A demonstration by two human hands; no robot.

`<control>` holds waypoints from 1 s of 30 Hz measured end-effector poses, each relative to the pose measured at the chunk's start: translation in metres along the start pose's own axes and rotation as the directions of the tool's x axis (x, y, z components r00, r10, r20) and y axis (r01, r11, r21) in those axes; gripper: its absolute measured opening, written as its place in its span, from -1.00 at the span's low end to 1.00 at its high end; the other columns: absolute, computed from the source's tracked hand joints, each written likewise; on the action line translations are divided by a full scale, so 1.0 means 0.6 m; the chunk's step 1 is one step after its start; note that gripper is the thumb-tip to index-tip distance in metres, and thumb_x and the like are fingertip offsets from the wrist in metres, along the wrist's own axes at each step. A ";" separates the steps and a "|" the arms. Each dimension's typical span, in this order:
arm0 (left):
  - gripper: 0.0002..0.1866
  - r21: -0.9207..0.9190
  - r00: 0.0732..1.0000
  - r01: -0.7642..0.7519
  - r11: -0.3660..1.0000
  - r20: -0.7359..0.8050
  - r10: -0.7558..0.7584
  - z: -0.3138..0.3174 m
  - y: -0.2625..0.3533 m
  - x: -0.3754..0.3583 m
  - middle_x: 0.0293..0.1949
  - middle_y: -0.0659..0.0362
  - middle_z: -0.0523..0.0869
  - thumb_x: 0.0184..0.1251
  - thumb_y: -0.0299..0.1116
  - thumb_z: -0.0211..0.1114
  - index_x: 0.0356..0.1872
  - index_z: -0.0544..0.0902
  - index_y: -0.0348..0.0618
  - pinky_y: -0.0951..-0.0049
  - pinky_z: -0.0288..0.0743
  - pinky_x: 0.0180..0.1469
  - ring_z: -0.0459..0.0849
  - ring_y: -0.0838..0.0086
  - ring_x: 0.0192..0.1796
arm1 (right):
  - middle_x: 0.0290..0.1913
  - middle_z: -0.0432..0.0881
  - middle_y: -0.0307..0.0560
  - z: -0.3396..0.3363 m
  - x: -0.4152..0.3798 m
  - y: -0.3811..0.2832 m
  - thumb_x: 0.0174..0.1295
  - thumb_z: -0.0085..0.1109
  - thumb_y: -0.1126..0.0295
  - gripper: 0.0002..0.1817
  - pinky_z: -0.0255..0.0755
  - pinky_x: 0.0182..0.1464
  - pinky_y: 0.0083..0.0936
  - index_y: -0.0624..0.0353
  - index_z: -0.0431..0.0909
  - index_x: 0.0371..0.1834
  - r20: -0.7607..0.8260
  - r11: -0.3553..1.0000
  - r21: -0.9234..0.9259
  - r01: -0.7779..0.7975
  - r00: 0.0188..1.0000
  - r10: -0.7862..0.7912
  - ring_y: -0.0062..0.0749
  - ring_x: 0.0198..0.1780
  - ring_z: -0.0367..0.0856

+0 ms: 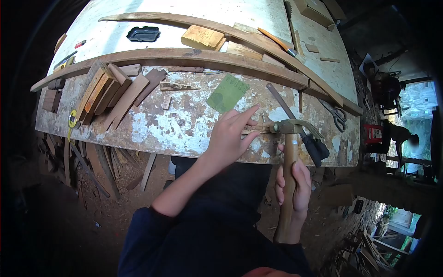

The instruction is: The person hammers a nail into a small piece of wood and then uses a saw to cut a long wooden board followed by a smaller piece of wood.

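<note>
My right hand (295, 184) is wrapped round the wooden handle of a claw hammer (290, 152), its head up at the bench's near edge. The hammer's face is at the right end of a small wood strip (259, 129). My left hand (232, 134) rests beside this strip on the bench, fingers apart and pointing right, the strip passing between thumb and fingers; whether it is pinched is hidden. A green sandpaper sheet (228, 93) lies just beyond the left hand. Under the hammer head lies a metal tool with black handles (314, 147).
Two long wood strips (184, 55) cross the worn workbench (161, 129). Wood pieces (99, 90) stand at the left, near a yellow tape measure (72, 118). Farther back are a black tray (143, 33), a wood block (202, 37) and a chisel (277, 40); scissors (339, 117) lie right.
</note>
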State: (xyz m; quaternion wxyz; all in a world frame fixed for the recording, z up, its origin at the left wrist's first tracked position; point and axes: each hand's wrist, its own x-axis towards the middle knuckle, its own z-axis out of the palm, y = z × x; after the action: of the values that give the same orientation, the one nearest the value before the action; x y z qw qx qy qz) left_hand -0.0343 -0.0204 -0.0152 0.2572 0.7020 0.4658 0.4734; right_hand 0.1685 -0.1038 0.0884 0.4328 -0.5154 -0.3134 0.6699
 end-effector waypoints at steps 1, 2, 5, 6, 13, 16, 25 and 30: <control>-0.20 -0.003 1.000 0.014 1.000 0.013 -0.014 -0.003 0.002 0.001 -0.13 0.14 0.87 0.16 -0.46 0.68 0.50 0.61 -0.14 0.23 0.62 0.08 0.76 0.20 -0.06 | -0.47 0.50 -0.03 -0.001 -0.015 -0.010 0.62 0.15 -0.04 -0.13 0.28 -0.68 -0.59 0.53 0.16 0.64 0.015 0.990 0.057 0.128 0.992 -0.129 -0.50 -0.71 0.38; -0.20 -0.001 0.999 0.031 1.000 0.021 -0.031 -0.003 0.002 0.004 -0.13 0.14 0.87 0.15 -0.46 0.69 0.49 0.61 -0.14 0.23 0.62 0.08 0.76 0.20 -0.06 | -0.47 0.50 -0.02 0.000 -0.035 -0.023 0.64 0.14 -0.03 -0.13 0.30 -0.68 -0.59 0.52 0.13 0.65 0.031 0.962 0.112 0.251 0.966 -0.256 -0.49 -0.71 0.39; -0.20 -0.017 1.000 -0.027 0.999 -0.009 0.027 0.001 -0.005 0.003 -0.13 0.14 0.86 0.14 -0.47 0.69 0.49 0.61 -0.13 0.24 0.62 0.06 0.75 0.20 -0.07 | -0.49 0.48 0.07 -0.006 -0.071 -0.024 0.66 0.08 -0.05 -0.05 0.47 -0.63 -0.57 0.49 -0.14 0.72 0.074 0.750 0.406 0.523 0.799 -0.597 -0.41 -0.70 0.42; -0.19 -0.014 1.000 0.001 1.000 0.010 -0.001 -0.001 -0.002 0.004 -0.13 0.14 0.86 0.14 -0.47 0.69 0.49 0.61 -0.13 0.23 0.62 0.06 0.75 0.18 -0.07 | -0.49 0.48 0.05 -0.005 -0.071 -0.016 0.66 0.09 -0.04 -0.07 0.46 -0.62 -0.56 0.48 -0.10 0.71 0.066 0.722 0.414 0.555 0.772 -0.632 -0.42 -0.69 0.42; -0.23 -0.025 1.000 -0.019 0.999 0.005 0.019 0.002 -0.005 0.005 -0.12 0.13 0.87 0.15 -0.47 0.68 0.46 0.61 -0.13 0.22 0.63 0.07 0.75 0.18 -0.06 | -0.47 0.49 -0.07 0.018 -0.015 -0.023 0.68 0.01 -0.05 -0.19 0.26 -0.66 -0.60 0.46 0.18 0.67 -0.001 0.999 -0.014 0.039 0.999 -0.039 -0.55 -0.71 0.37; -0.24 -0.025 1.000 -0.013 1.000 0.014 0.014 0.000 -0.003 -0.001 -0.11 0.13 0.87 0.16 -0.47 0.68 0.45 0.62 -0.13 0.22 0.63 0.06 0.75 0.18 -0.07 | -0.49 0.49 0.01 0.016 -0.055 -0.025 0.66 0.06 -0.05 -0.09 0.32 -0.67 -0.58 0.55 0.01 0.69 -0.013 0.854 0.239 0.461 0.881 -0.472 -0.47 -0.73 0.38; -0.20 -0.028 1.000 -0.003 1.000 0.020 0.003 -0.002 0.002 0.006 -0.14 0.13 0.85 0.17 -0.46 0.68 0.50 0.59 -0.14 0.24 0.62 0.00 0.74 0.20 -0.10 | -0.47 0.49 -0.06 0.022 -0.020 -0.025 0.67 0.06 -0.03 -0.19 0.30 -0.64 -0.63 0.45 0.17 0.67 0.015 0.998 -0.014 0.057 0.998 -0.057 -0.51 -0.70 0.40; -0.20 -0.019 1.000 0.010 1.000 0.020 -0.010 -0.002 -0.002 0.005 -0.15 0.14 0.84 0.17 -0.45 0.69 0.49 0.59 -0.17 0.25 0.63 0.00 0.74 0.21 -0.11 | -0.51 0.44 -0.04 0.015 -0.065 -0.015 0.76 -0.14 0.03 -0.18 0.42 -0.72 -0.55 0.35 -0.23 0.76 0.105 0.670 0.319 0.670 0.678 -0.728 -0.45 -0.77 0.32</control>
State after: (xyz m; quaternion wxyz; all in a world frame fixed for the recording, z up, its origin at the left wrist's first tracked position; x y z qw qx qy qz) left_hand -0.0356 -0.0174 -0.0143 0.2708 0.7017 0.4622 0.4697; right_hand 0.1661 -0.1348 0.1149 0.6816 -0.2160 -0.4453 0.5389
